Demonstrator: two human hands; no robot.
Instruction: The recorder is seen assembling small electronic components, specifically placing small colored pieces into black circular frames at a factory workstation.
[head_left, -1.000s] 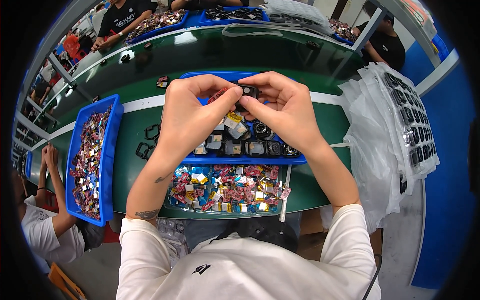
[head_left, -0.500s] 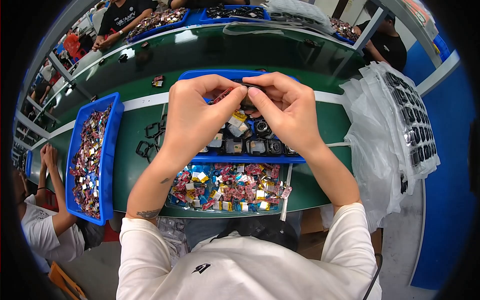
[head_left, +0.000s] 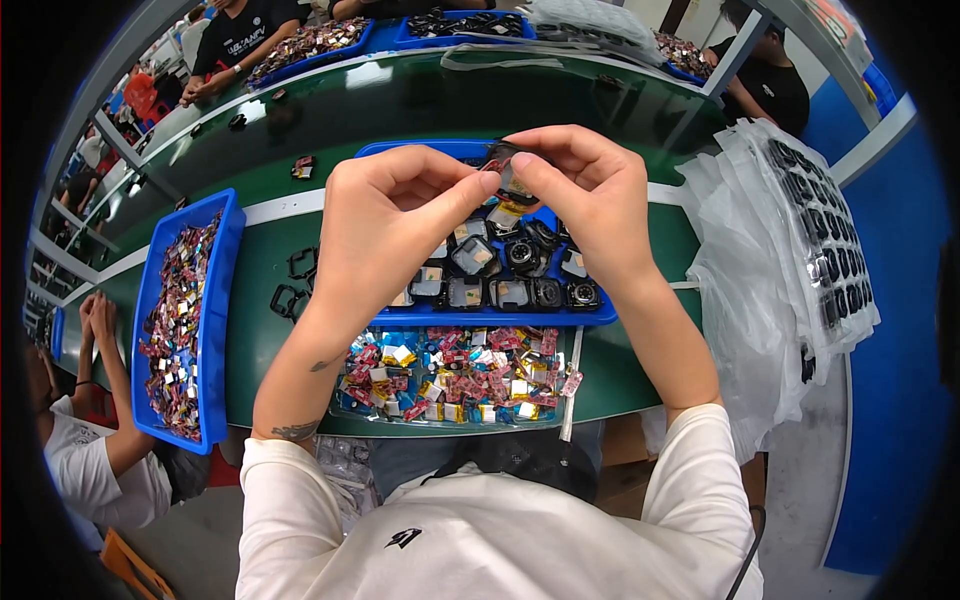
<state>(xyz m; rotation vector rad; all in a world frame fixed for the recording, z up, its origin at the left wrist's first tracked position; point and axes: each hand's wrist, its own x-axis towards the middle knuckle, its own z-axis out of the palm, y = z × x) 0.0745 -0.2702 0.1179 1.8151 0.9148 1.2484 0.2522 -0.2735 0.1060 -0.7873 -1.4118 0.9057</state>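
Both of my hands are raised above a blue tray (head_left: 480, 319) and meet at a small black watch case (head_left: 507, 152). My right hand (head_left: 592, 195) pinches the case between thumb and fingers. My left hand (head_left: 395, 215) has its thumb and fingertips closed at the left side of the case, on a small red circuit board (head_left: 493, 166). Fingers partly cover where board and case meet. A yellow and silver battery piece (head_left: 513, 190) shows below the case. Several black watch cases (head_left: 475, 256) lie in the tray underneath.
A clear tray of red boards and batteries (head_left: 455, 375) sits at the near edge. A blue bin (head_left: 225, 310) of similar parts stands left, near loose black frames (head_left: 290, 300). Stacked plastic trays (head_left: 820, 220) stand right. Beyond runs a green conveyor (head_left: 420, 105); co-workers sit around.
My hands have moved slightly apart, the right one shifting right and up. The case is tilted and shows more, with the battery piece below it. Parts on the conveyor have slid left.
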